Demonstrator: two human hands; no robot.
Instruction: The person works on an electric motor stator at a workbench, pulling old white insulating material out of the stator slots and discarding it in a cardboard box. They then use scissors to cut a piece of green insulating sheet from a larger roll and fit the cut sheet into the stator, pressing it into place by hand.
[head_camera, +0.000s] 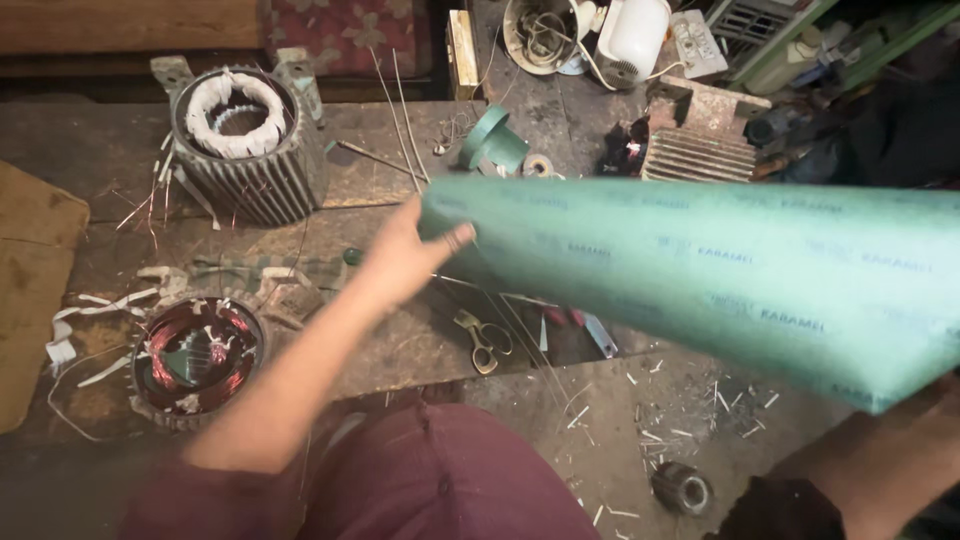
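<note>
You are holding a large green sheet (720, 280) loosely rolled into a broad tube, and it is stretching across the right half of the view above the cluttered workbench (400, 350). Its long axis is running from its narrow end near the middle of the view out toward the lower right, where it widens. Your left hand (410, 255) is reaching forward to that narrow end, with the fingers closing on the sheet's edge and the thumb lying over its surface. Your right hand is sitting under the wide end at the lower right corner, mostly hidden, so you cannot tell how it is gripping. Down on the bench, a finned motor housing (245, 145) is standing at the upper left, a stator with copper windings (195, 355) is lying nearer you, and a pair of scissors (485, 340) is lying below the sheet's narrow end.
</note>
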